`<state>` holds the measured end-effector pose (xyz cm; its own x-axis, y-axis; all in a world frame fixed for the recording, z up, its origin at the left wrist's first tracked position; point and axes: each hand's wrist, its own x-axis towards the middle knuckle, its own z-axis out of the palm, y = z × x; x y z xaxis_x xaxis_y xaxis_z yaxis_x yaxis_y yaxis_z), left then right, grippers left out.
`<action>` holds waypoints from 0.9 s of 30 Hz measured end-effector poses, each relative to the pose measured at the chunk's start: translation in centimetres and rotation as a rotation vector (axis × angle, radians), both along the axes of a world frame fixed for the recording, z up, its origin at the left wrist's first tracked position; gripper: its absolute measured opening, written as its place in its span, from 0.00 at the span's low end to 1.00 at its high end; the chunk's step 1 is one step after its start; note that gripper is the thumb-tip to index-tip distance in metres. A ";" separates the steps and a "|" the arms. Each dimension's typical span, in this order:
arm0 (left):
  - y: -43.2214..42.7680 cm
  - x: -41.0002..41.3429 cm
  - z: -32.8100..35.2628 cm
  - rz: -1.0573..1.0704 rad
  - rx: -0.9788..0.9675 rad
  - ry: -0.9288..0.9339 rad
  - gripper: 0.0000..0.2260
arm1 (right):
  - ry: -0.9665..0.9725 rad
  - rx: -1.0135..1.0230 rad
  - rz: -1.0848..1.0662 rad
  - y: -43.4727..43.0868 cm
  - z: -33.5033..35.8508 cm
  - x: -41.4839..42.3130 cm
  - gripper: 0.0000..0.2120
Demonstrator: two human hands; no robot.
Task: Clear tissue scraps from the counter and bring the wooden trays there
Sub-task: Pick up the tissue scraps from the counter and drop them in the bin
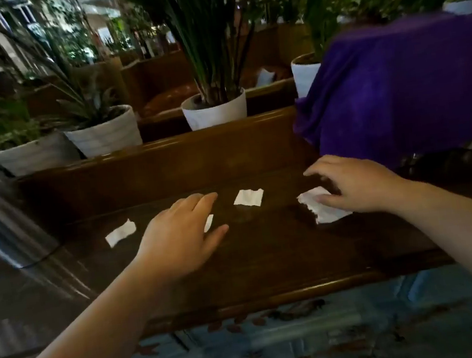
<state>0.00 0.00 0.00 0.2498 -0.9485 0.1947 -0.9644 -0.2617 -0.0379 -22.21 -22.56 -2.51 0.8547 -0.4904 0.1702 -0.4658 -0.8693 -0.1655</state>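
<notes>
Four white tissue scraps lie across the dark wooden counter (268, 258). The largest scrap (326, 212) is at the right, and my right hand (357, 184) rests on it, fingers spread and pressing on its top edge; that grip is open, not closed round anything. The middle scrap (248, 197) lies free between my two hands. A small scrap (209, 222) peeks out from under my left hand (183, 242), which is flat and open above it, thumb apart from the fingers; I cannot tell whether it touches. The left scrap (120, 232) lies apart, just beyond that hand. A purple cloth (401, 84) is draped at the counter's right end, and white plant pots (214, 111) stand behind the raised back rail.
</notes>
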 end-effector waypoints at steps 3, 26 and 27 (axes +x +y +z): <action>-1.5 1.4 -1.6 0.003 0.025 0.019 0.27 | 0.051 -0.021 -0.070 -2.0 -0.9 0.1 0.18; -6.9 13.6 -7.5 -0.102 0.347 0.047 0.18 | -0.044 0.253 -0.240 -2.8 -5.3 6.4 0.02; -7.1 13.6 -7.7 -0.118 0.336 0.053 0.17 | -0.061 0.254 -0.238 -2.6 -4.9 7.2 0.01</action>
